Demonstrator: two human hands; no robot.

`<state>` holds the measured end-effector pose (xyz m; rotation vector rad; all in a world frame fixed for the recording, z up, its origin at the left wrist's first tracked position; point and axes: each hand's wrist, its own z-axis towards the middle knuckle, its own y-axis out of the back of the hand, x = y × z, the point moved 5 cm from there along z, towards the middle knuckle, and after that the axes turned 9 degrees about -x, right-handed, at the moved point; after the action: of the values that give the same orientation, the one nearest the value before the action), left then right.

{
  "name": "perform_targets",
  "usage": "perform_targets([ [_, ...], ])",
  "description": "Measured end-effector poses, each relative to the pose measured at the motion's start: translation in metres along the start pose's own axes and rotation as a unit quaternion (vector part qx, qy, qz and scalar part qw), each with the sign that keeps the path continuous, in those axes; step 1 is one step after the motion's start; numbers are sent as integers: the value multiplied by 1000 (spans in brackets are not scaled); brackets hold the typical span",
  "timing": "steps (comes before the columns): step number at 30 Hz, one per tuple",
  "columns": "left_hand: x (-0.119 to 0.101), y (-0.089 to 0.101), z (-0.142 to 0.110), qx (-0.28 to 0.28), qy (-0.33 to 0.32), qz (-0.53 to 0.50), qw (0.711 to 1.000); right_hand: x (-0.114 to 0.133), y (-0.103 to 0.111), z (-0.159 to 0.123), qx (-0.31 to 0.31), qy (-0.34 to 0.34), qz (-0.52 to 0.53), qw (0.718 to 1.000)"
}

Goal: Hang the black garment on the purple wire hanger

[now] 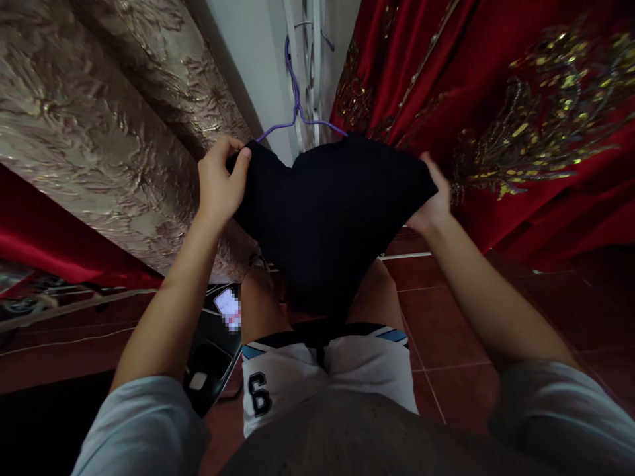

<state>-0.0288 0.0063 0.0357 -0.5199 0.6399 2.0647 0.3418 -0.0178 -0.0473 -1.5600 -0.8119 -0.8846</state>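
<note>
- Dark navy cloth garment (337,211) on a purple wire hanger (297,99);
- left hand (223,175) pinches one corner, seemingly keeping it spread;
- right hand (435,203) touches the opposite edge; fingers hidden, can't tell their grip

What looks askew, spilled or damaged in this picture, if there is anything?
Only the dark garment looks askew: on the purple hanger, its cloth spreads farther toward the right hand than the left hand, so it looks lopsided. I see no spill or damage, though its folds are too dark to judge.
</note>
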Motion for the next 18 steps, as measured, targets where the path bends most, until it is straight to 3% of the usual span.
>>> perform_targets([
  [2,-8,-2,-1,6,22,9,1000,24,0,-5,13,80,-141,987],
  [4,-14,-5,2,12,47,24,999,50,-13,-14,-6,187,-270,944],
  [6,-14,-8,10,11,70,35,997,69,-33,-21,-41,252,-312,915],
  [10,3,-8,23,-7,95,30,995,66,-70,-33,-17,207,-284,936],
  [11,8,-7,24,-7,99,26,995,61,-75,-38,19,190,-287,939],
  [13,17,-3,19,-8,93,15,995,46,-82,-52,159,151,-325,920],
  [16,16,4,2,3,55,2,998,20,-81,-78,415,73,-382,822],
  [18,0,5,-10,33,0,-5,999,5,-77,-84,473,64,-404,780],
])
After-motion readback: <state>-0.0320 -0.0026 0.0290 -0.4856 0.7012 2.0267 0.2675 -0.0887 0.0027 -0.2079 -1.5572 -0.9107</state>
